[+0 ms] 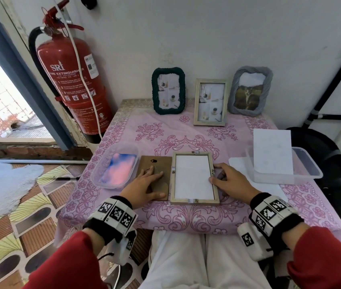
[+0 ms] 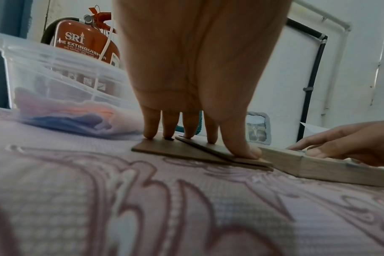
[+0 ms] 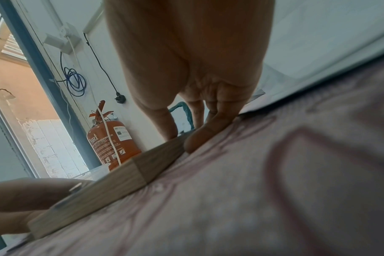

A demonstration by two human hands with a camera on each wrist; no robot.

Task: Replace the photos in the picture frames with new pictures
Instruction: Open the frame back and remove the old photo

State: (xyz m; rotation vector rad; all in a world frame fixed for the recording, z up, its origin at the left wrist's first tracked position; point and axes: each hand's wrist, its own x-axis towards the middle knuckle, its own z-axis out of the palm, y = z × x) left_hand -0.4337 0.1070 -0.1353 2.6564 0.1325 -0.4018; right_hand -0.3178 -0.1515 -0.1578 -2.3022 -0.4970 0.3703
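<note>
A light wooden frame point(image 1: 194, 202) lies face down near the table's front edge, with a white sheet point(image 1: 192, 178) filling its opening. To its left lies the brown backing board point(image 1: 161, 163), stand side up. My left hand point(image 1: 144, 184) presses flat on the board point(image 2: 186, 152), with straight fingers point(image 2: 210, 136) and the thumb at its near corner. My right hand point(image 1: 232, 180) rests at the frame's right rail point(image 3: 112, 176), thumb on top and fingers against its outer side. Three frames stand at the back: dark green point(image 1: 168, 90), wooden point(image 1: 210, 102), grey point(image 1: 250, 90).
A clear tub point(image 1: 102, 163) holding pink-blue prints point(image 1: 121, 167) sits left of the board. A second clear tub point(image 1: 309, 163) at the right holds a white sheet point(image 1: 272, 151) leaning upright. A red fire extinguisher point(image 1: 71, 80) hangs on the wall at the left. My knees are under the table's front edge.
</note>
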